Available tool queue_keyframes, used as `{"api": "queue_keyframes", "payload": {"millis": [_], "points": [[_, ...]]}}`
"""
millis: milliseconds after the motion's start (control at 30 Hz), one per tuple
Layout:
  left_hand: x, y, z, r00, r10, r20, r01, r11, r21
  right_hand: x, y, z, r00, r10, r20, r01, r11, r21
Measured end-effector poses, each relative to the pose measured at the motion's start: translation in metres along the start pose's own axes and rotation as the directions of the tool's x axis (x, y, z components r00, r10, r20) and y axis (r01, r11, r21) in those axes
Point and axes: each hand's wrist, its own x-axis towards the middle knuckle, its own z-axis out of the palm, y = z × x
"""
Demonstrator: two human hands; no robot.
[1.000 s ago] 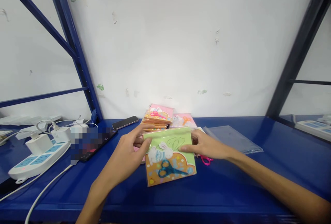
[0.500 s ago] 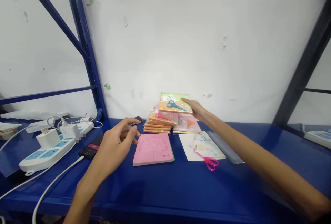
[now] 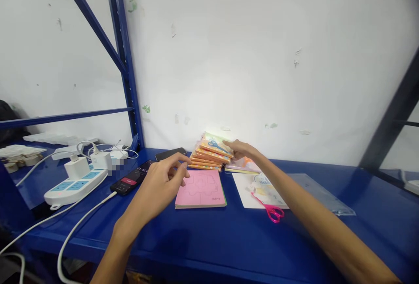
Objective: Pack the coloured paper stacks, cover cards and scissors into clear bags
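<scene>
Touching the top packet [image 3: 214,145] on the stack [image 3: 209,160], centre of the frame, with the right hand [image 3: 244,147] — can't tell whether clamped. Hovering near the pad [image 3: 203,188], left of centre, with the left hand [image 3: 163,181] empty, thumb and fingers apart — with scissors [image 3: 273,212] lying lower right.

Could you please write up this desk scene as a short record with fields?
left hand: open, above the pink pad's edge
right hand: on the green-topped packet
stack: that packet on top, others below
right of pink pad: pink scissors, partly on white paper
far right: clear plastic sleeve
left: power strip, phone
</scene>
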Motion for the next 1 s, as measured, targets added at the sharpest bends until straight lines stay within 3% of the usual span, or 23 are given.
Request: {"api": "queue_keyframes", "payload": {"millis": [133, 667, 767, 900, 1000], "points": [[0.001, 0.000, 0.001, 1.000, 0.002, 0.013, -0.003, 1.000, 0.018, -0.006, -0.008, 0.002, 0.999, -0.038, 0.029, 0.038, 0.999, 0.004], [0.007, -0.012, 0.000, 1.000, -0.021, -0.008, 0.022, 0.988, 0.156, -0.008, -0.027, 0.029, 0.984, -0.152, -0.090, 0.132, 0.971, -0.198], [0.008, -0.024, 0.001, 0.995, -0.099, 0.022, 0.089, 0.955, 0.282, -0.016, -0.029, 0.018, 0.979, -0.156, -0.130, 0.113, 0.952, -0.286], [0.006, -0.047, 0.011, 0.961, -0.207, 0.182, 0.131, 0.924, 0.360, -0.034, -0.029, -0.013, 0.951, -0.220, -0.219, 0.112, 0.902, -0.417], [0.004, -0.055, 0.022, 0.943, -0.240, 0.231, 0.150, 0.925, 0.349, -0.056, -0.018, -0.027, 0.955, -0.262, -0.140, 0.171, 0.869, -0.465]]}}
